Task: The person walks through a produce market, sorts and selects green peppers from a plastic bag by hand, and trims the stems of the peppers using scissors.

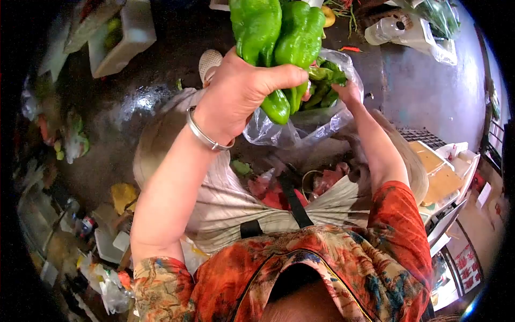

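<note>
Large glossy green peppers [256, 27] are gripped in my left hand [241, 88], raised close to the camera, with the thumb across the front. A metal bangle circles that wrist. Beyond it lies a clear plastic bag [287, 134] with several darker green peppers [322, 91] in its mouth. My right hand [347, 92] reaches into the bag's right side, its fingers closed around a green pepper there; the fingertips are partly hidden. The left hand and its peppers cover part of the bag.
A white foam box [126, 40] stands at upper left. At upper right are a clear plastic bottle [383, 31] and another foam box [424, 40]. Plastic bags and rubbish litter the lower left floor [110, 284]. A tray with a tan board [437, 174] is at right.
</note>
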Demonstrator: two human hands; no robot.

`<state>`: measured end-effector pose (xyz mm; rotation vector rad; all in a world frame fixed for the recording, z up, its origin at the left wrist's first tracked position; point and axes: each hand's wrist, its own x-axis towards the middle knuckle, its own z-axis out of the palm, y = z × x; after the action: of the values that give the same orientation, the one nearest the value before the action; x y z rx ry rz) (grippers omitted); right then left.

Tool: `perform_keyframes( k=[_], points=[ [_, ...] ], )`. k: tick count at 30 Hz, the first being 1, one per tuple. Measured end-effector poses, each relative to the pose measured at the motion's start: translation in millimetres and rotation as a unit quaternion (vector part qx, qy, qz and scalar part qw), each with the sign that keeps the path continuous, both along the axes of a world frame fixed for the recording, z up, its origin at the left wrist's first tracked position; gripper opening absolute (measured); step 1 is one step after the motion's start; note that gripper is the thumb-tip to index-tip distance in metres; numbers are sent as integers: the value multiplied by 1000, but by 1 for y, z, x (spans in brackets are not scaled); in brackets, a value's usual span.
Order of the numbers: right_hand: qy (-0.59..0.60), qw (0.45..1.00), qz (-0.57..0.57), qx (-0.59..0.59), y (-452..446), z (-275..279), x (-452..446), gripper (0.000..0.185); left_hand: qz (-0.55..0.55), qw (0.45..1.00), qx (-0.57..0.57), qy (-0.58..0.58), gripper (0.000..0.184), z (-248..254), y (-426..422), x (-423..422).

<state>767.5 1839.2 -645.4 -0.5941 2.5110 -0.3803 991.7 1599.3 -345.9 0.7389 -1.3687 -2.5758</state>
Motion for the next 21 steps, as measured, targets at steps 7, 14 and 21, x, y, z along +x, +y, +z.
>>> perform_keyframes(
  k=[7,14,21],
  points=[
    [-110,991,-31,-71,-19,32,15,64,-12,1000,8,-9,34,1,-2,-3],
    [-501,778,-120,-359,-61,128,2,40,32,999,24,6,37,-7,-8,0],
    [-496,729,-48,-469,-64,267,13,46,-13,995,81,63,49,4,-10,0]
  ],
)
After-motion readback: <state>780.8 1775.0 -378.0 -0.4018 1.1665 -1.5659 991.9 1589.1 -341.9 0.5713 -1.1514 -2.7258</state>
